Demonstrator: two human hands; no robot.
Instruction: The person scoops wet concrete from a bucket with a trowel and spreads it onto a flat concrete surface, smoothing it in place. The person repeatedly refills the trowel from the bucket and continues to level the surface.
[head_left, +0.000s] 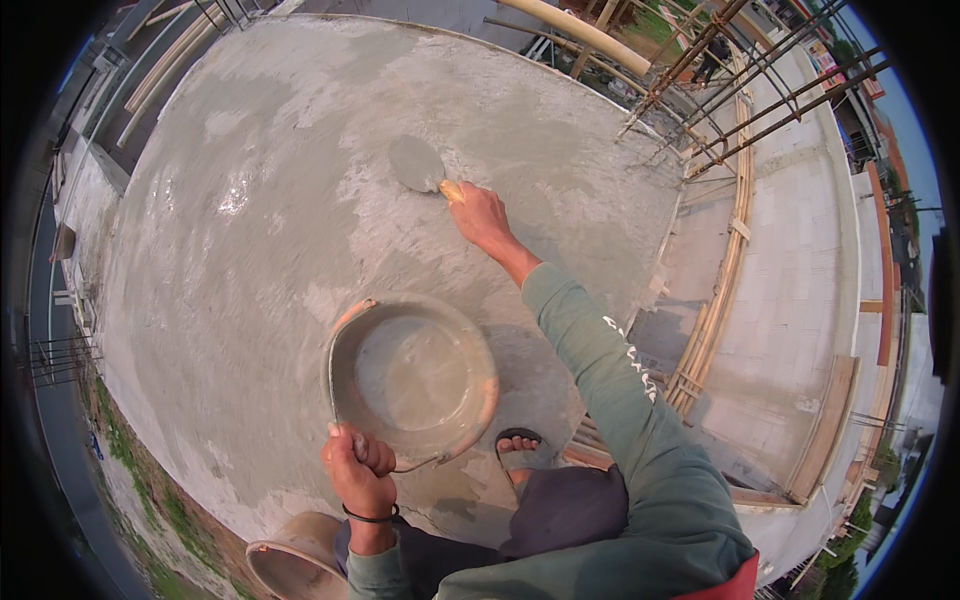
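Note:
My left hand [361,472] is wrapped round the wire handle of a bucket [484,395], whose rim is smeared with cement. Wet grey cement slurry [410,365] lies inside it. Stretched out ahead, my right hand [480,217] grips the wooden handle of a trowel [416,164]. The trowel's rounded blade is coated grey and is over the slab; whether it touches the surface I cannot tell. Beneath both hands spreads a concrete slab [250,300] covered with wet, streaky cement, shiny in a patch at the left.
A second bucket [300,550] stands by my left leg. My sandalled foot [519,447] is on the slab, right of the held bucket. Rusty rebar [740,130] juts up at the far right corner. Bamboo poles [715,300] line a drop along the right edge; more timber lies beyond the far edge.

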